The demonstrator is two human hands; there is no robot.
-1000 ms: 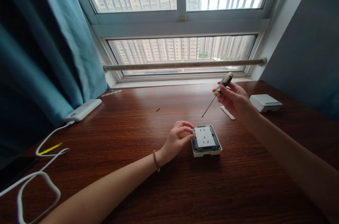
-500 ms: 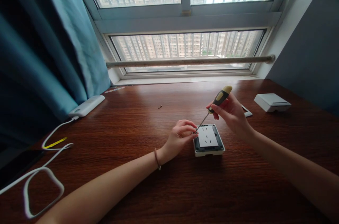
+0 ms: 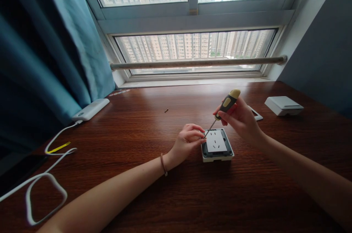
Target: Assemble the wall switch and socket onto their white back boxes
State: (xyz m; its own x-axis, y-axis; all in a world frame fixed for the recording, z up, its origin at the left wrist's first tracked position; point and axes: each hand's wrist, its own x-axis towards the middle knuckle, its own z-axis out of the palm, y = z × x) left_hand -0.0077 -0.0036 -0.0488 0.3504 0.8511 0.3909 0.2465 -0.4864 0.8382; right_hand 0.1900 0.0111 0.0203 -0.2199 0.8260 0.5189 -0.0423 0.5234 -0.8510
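A white wall socket lies face up on the table, its grey mounting frame exposed around the white centre plate. My right hand is closed around the black and yellow handle of a screwdriver. The shaft slants down to the left, and its tip meets the socket's upper left edge. My left hand has its thumb and fingertips pinched together beside that tip, at the socket's left side. Whatever sits between those fingertips is too small and covered to make out.
A small dark screw lies on the brown table. Partly behind my right hand is a white frame, with a white switch box farther right. Leftward are a white power bank, its looped cable and a yellow strip.
The screwdriver handle has shifted very slightly left, its tip staying at the socket's upper left edge. My left hand keeps its pinch there. The whole view has moved a little.
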